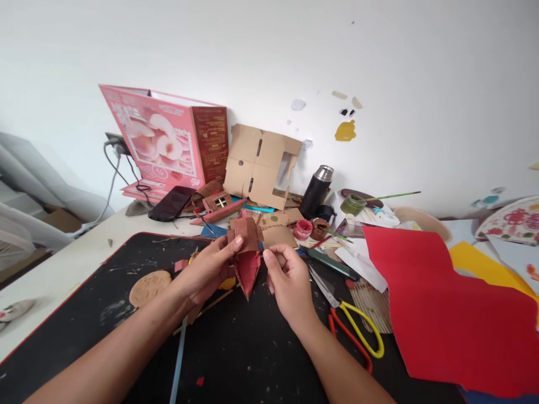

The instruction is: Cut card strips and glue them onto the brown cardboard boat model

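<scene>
**Cardboard model held over the mat**

The cardboard model (246, 249) is pinched in the left hand (206, 272) above the black mat (236, 348), at the worktop's centre. The right hand (288, 283) is curled at its 3 o'clock edge; its grip cannot be told. The folds are best supported from beneath. Scissors (353, 325) lie at 4 o'clock, red paper (442, 314) beyond; paint pots (310, 229) crowd 1 o'clock.

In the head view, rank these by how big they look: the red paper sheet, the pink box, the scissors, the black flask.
1. red paper sheet, though nearness to the camera helps it
2. pink box
3. scissors
4. black flask, farther back, so unsure against the scissors
</scene>
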The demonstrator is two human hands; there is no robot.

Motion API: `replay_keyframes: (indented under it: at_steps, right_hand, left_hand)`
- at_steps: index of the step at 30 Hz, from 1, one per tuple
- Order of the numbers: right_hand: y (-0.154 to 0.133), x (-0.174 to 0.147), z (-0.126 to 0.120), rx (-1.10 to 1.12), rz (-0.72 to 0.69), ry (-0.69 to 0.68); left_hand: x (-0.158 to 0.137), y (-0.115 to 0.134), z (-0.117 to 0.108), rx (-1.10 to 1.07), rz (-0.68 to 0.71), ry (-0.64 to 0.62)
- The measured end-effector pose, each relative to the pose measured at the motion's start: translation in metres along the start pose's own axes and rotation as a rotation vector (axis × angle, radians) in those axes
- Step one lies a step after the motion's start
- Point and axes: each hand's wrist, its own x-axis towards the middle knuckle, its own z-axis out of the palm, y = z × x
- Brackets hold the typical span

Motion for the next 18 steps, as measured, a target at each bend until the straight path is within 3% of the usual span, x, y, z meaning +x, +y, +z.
replay_keyframes:
  at_steps: [18]
  right_hand:
    - [-0.0001, -0.0009, 0.0007, -0.032, 0.002, -0.002]
  left_hand:
    - [-0.0062, 0.0039, 0.0059, 0.055, 0.028, 0.029]
